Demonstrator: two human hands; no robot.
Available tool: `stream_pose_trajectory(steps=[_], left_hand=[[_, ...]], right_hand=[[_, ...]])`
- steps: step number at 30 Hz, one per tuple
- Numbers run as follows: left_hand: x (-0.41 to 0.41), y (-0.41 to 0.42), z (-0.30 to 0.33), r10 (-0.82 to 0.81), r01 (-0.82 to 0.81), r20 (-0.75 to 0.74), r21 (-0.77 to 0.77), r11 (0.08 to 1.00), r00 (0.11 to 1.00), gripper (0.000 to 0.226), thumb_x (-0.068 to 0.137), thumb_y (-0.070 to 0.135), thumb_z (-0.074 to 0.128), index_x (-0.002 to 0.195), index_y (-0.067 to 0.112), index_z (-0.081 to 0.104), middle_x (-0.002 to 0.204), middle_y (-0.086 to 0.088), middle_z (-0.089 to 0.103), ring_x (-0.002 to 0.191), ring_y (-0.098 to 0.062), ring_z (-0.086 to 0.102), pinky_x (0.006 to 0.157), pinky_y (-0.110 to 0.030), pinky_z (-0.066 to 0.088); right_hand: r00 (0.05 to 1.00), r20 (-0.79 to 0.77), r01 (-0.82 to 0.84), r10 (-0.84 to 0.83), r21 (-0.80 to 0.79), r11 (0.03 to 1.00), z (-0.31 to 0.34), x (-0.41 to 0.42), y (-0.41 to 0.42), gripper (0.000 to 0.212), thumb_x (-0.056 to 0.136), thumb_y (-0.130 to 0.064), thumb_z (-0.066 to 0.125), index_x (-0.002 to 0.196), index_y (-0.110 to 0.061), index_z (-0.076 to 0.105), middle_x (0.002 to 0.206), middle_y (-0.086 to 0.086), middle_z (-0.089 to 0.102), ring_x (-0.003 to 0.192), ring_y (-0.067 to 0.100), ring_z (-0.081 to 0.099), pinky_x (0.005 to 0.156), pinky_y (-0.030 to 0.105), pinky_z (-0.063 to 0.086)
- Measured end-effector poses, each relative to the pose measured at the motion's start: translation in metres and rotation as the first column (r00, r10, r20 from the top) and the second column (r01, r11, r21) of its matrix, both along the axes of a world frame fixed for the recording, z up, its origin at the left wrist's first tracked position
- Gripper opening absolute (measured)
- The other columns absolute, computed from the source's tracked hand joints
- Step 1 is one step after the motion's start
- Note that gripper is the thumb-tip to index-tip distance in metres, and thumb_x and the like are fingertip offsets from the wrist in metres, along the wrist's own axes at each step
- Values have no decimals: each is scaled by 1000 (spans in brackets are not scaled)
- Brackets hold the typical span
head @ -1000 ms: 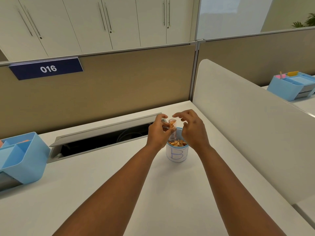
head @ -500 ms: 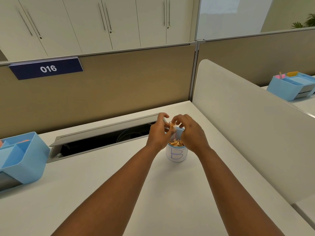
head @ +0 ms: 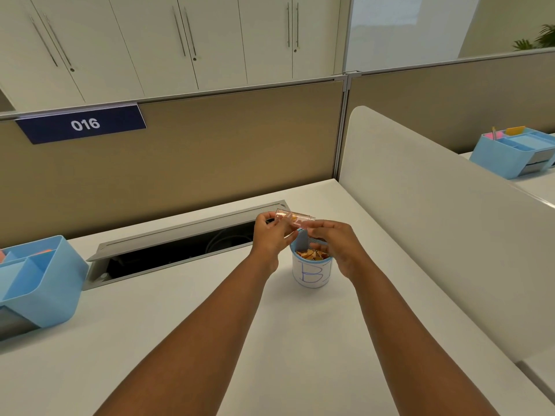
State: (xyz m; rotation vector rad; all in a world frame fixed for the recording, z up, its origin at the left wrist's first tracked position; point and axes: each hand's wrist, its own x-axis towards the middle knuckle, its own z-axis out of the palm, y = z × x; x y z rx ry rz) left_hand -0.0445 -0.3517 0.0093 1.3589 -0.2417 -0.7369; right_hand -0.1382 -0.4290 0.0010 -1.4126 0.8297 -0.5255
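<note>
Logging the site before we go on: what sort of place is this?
Probably an office cubicle: tan partition with a number sign 016, a white desk with an open cable tray, blue desk organiser.

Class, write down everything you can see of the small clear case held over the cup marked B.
The clear case is small, oblong and see-through, plastic by its look, with orange-copper contents too small to identify. It lies roughly level in the air, just above and behind the rim of the cup. The left hand pinches its left half; the right hand pinches its right end. Whether it is open cannot be told.
</note>
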Motion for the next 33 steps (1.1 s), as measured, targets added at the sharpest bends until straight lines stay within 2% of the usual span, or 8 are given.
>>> stream_pose_trajectory(steps=[4, 8, 11, 16, 19, 23, 29, 33], left_hand=[[0, 1, 0, 1, -3, -50, -46, 999, 999, 24, 86, 15, 57, 107, 17, 46, 114, -17, 59, 91, -26, 64, 74, -32, 54], [2, 1, 0, -7, 7, -9, -42, 999, 1000, 19, 87, 18, 56, 106, 17, 55, 116, -19, 62, 95, -29, 65, 71, -31, 56], [1, 1, 1, -51, 51, 10, -28, 998, 999, 18, 86, 18, 57, 105, 15, 58, 117, -19, 62, 97, -28, 64, 66, -28, 57], [-2, 1, 2, -112, 113, 30, -22, 993, 993, 22, 85, 19, 59, 106, 17, 60, 119, -16, 62, 96, -25, 64, 65, -27, 56], [-1, 2, 2, -113, 114, 56, -14, 993, 992, 23, 84, 18, 59, 107, 16, 60, 120, -17, 62, 99, -27, 63, 65, -27, 56], [0, 2, 1, -92, 93, 96, -2, 996, 991, 29, 85, 17, 58, 113, 13, 59, 121, -19, 60, 104, -30, 62, 64, -25, 57], [1, 0, -1, -63, 66, 91, -21, 998, 994, 31, 85, 12, 57, 116, 11, 58, 124, -21, 58, 108, -33, 60, 83, -39, 54], [-3, -1, -2, -60, 65, 97, -48, 997, 994, 30, 86, 12, 56, 116, 12, 57, 124, -21, 57, 108, -33, 60, 83, -38, 54]], right_hand=[[998, 40, -57, 58, -22, 998, 1, 1, 3, 23, 81, -8, 58, 99, -20, 66, 108, 3, 59, 102, 25, 54, 83, 33, 47], [979, -40, -203, 200, -272, 941, 2, 0, 6, 31, 79, -2, 53, 100, -22, 64, 104, 3, 59, 90, 17, 57, 68, 19, 46], [978, -125, -201, 169, -325, 924, 2, 3, 8, 38, 79, -4, 56, 115, -14, 55, 124, 8, 47, 103, 16, 48, 75, 21, 42], [945, -73, -326, 319, -281, 903, 7, 5, 12, 34, 82, -4, 53, 113, -17, 58, 115, 13, 62, 108, 26, 58, 92, 37, 48], [939, -54, -342, 339, -221, 913, 6, 5, 12, 38, 81, -2, 51, 112, -23, 57, 113, 9, 64, 106, 25, 57, 87, 33, 46], [936, -51, -352, 349, -186, 917, 5, 4, 10, 43, 79, 0, 51, 96, -39, 56, 107, 3, 62, 104, 23, 55, 87, 34, 43], [921, -28, -390, 389, -113, 914, 8, -3, 3, 51, 76, 8, 47, 111, -27, 55, 113, 11, 59, 102, 23, 56, 85, 29, 49], [907, -32, -422, 420, -92, 902, 11, -6, 1, 49, 78, 7, 47, 111, -28, 52, 110, 6, 58, 96, 19, 57, 76, 22, 48]])
